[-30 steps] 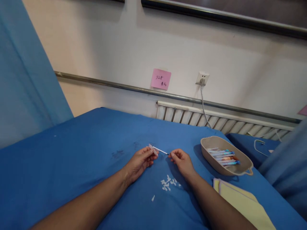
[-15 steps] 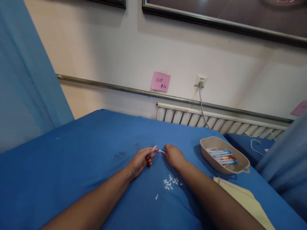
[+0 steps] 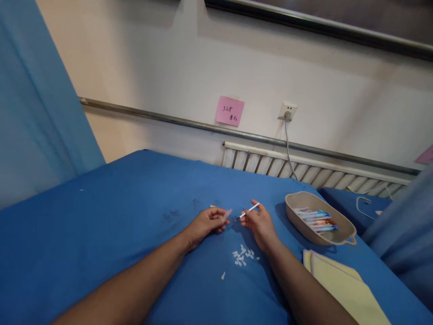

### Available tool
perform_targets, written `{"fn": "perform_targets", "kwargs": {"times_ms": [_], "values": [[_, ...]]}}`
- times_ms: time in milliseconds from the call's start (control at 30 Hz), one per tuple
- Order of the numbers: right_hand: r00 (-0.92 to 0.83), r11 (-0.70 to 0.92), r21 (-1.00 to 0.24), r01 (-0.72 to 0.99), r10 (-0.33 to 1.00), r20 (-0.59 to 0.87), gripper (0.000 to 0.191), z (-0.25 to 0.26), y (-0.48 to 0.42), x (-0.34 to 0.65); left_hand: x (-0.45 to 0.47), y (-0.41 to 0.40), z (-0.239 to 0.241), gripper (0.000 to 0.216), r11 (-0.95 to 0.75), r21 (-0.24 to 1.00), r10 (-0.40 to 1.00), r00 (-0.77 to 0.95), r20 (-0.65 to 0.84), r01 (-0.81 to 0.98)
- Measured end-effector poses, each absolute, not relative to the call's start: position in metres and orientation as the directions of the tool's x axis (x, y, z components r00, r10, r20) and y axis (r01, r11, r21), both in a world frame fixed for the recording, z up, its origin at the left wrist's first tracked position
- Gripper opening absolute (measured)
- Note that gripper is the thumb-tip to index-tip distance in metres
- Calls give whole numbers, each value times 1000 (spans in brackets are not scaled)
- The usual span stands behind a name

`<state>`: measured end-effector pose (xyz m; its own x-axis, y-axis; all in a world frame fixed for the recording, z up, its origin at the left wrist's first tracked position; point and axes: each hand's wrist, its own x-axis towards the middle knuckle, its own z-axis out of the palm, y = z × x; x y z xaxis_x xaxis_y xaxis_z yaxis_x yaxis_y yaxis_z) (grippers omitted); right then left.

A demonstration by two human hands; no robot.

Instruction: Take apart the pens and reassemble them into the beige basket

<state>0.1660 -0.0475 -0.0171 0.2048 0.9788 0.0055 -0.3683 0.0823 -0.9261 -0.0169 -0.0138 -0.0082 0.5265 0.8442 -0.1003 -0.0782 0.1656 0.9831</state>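
My left hand (image 3: pixel 210 224) is closed, pinching a pale, translucent tube like a pen barrel (image 3: pixel 227 215) between thumb and fingers. A small whitish end shows behind its knuckles; what that belongs to I cannot make out. Just to the right, my right hand (image 3: pixel 259 225) grips a thin white pen refill (image 3: pixel 249 211) whose dark tip points down and left. Tube and refill are apart. Below the hands, several small white cone-shaped pieces (image 3: pixel 241 256) lie in a loose cluster on the blue sheet (image 3: pixel 128 216), and a single white cone (image 3: pixel 223 276) lies nearer to me.
A beige basket (image 3: pixel 345 221) with several pens (image 3: pixel 320 219) stands right of my right hand. A folded yellow cloth (image 3: pixel 345 284) lies by my right forearm. Behind the surface are a radiator (image 3: pixel 257 162) and a metal rail (image 3: pixel 162 118). Blue curtains (image 3: pixel 43 113) hang at both sides.
My right hand has drawn back to the right and turned, so the white refill now shows at length, separate from the tube. The left hand has shifted slightly right. The view tilted down a little.
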Motion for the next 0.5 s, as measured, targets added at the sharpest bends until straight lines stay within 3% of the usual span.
{"fn": "perform_targets", "kwargs": {"times_ms": [133,500], "values": [[226,150,-928,-341,971,74,93,-7,-45,166,-14,-15,-12,35,103,995,829,552,-86,0],[274,230,-949,-214,947,167,83,-10,-38,170,-12,-17,-6,31,95,993,843,526,-117,69]]}}
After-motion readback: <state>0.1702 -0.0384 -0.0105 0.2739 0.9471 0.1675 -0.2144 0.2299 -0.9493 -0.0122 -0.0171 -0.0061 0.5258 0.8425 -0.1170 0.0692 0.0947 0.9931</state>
